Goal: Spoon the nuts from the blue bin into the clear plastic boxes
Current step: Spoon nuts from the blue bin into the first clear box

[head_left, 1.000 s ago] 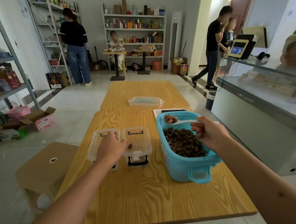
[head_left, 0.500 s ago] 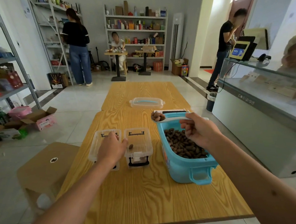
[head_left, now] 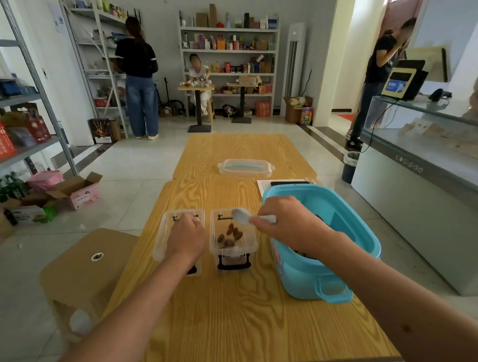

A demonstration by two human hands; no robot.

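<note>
A few brown nuts (head_left: 229, 236) lie in the right clear box (head_left: 233, 239), which sits on the tabletop (head_left: 241, 316) just left of the blue bin (head_left: 326, 248). Over that box's far end hangs a white spoon (head_left: 244, 216), tipped bowl-down, its handle pinched in the curled fingers of the right hand (head_left: 287, 224). More nuts show dark inside the bin, mostly hidden behind that hand and forearm. The left hand (head_left: 186, 236) rests on the left clear box (head_left: 176, 236), fingers curled over its rim. The two boxes stand side by side, close together. Farther along the tabletop lies a clear lid (head_left: 245, 167) with a blue handle.
</note>
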